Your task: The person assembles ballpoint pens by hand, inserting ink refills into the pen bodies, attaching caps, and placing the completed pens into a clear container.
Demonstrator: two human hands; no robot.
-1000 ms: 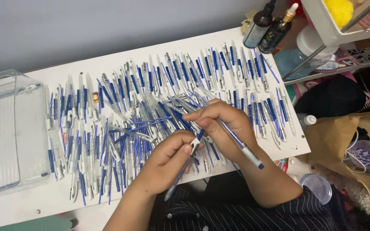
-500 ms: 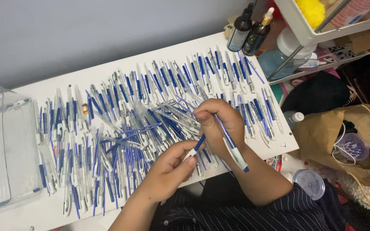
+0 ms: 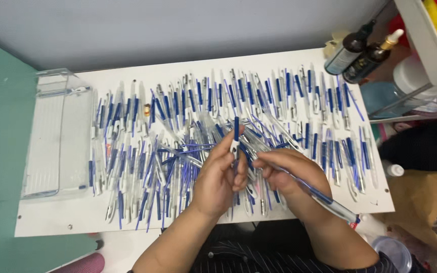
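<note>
On a white table (image 3: pixel 51 217) lie many blue-and-clear pens (image 3: pixel 188 126), in rows at the back and heaped in the middle. My left hand (image 3: pixel 218 177) holds one pen (image 3: pixel 236 132) upright by its white lower end, blue cap pointing away from me. My right hand (image 3: pixel 289 174) is closed around a bundle of pens (image 3: pixel 330 199) that sticks out toward the lower right, and its fingertips meet the left hand at the upright pen's base.
A clear plastic tray (image 3: pixel 56 146) stands at the table's left end. Two dark dropper bottles (image 3: pixel 360 50) stand at the far right corner beside a white shelf (image 3: pixel 426 45). A brown paper bag (image 3: pixel 426 197) and a clear cup (image 3: pixel 393 250) sit off the right edge.
The camera has shifted left. My left hand turned its pen from lying low and slanted to standing upright between both hands. The right hand still grips its bundle.
</note>
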